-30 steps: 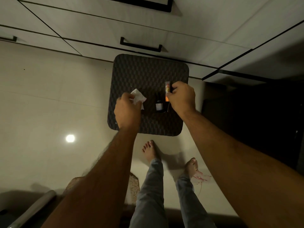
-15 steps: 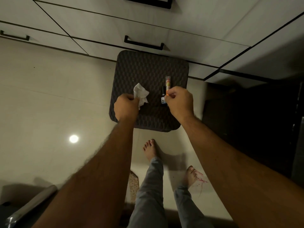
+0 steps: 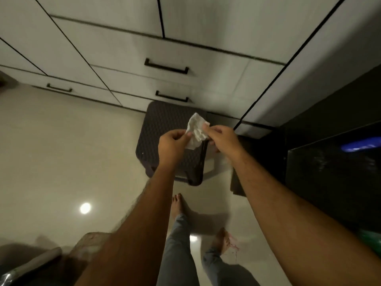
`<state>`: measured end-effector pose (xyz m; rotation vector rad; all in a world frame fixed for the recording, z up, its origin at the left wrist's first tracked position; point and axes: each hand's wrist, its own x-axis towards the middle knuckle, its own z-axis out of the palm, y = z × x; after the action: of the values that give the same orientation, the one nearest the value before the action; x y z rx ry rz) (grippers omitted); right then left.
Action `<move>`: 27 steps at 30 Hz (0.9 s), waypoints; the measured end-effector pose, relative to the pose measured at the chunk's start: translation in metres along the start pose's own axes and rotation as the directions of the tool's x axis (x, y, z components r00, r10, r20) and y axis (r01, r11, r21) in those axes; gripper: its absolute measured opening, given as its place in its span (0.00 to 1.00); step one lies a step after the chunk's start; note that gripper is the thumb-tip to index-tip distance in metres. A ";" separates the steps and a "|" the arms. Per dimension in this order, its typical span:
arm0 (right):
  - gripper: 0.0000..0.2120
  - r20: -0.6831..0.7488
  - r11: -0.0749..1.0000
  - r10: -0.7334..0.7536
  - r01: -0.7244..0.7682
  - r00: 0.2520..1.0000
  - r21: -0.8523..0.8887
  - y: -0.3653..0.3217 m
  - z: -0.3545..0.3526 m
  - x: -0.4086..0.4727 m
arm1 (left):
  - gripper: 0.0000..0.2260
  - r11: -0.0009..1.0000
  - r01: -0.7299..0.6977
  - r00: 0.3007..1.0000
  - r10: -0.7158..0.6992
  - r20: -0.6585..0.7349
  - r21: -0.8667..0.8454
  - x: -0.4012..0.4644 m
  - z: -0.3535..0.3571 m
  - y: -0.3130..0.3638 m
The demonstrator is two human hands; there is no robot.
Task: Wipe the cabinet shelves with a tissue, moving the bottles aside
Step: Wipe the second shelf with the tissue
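Note:
A crumpled white tissue [image 3: 195, 132] is stretched between both hands, above a dark woven stool [image 3: 165, 129]. My left hand [image 3: 173, 144] pinches its lower left edge. My right hand [image 3: 221, 139] pinches its upper right corner. No bottle shows on the stool top now; my hands and the tissue hide its middle. An open dark cabinet [image 3: 334, 162] stands at the right, with something blue [image 3: 360, 146] inside it.
Closed white drawers with black handles [image 3: 166, 66] line the wall beyond the stool. Pale glossy floor tiles [image 3: 61, 162] spread to the left. My bare feet [image 3: 178, 205] stand just behind the stool. A brown and a grey object [image 3: 37, 263] lie at the lower left.
My right hand has let go of the orange tube and now pinches the tissue together with my left. Both hands have risen above the stool, and the small bottles are out of sight.

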<state>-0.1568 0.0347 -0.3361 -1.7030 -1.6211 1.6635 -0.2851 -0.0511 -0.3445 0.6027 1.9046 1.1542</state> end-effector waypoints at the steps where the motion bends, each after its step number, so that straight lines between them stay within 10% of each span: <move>1: 0.14 0.012 0.999 -0.020 0.019 1.000 0.044 -0.007 -0.013 -0.011 | 0.04 1.000 -0.018 1.000 0.018 0.004 -0.023 -0.011 0.003 0.014; 18: 0.04 -0.179 0.788 -0.245 0.304 0.953 0.536 -0.106 -0.227 -0.238 | 0.04 0.878 -0.466 0.828 0.477 0.296 -0.112 -0.204 0.058 0.248; 27: 0.14 -0.290 0.653 -0.300 0.417 0.909 0.633 -0.122 -0.283 -0.291 | 0.05 0.834 -0.509 0.684 0.542 0.488 -0.213 -0.243 0.100 0.315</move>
<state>0.0937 -0.0201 0.0017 -1.0159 -0.9734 1.5798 -0.0700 -0.0318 0.0041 1.3537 1.2289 1.2147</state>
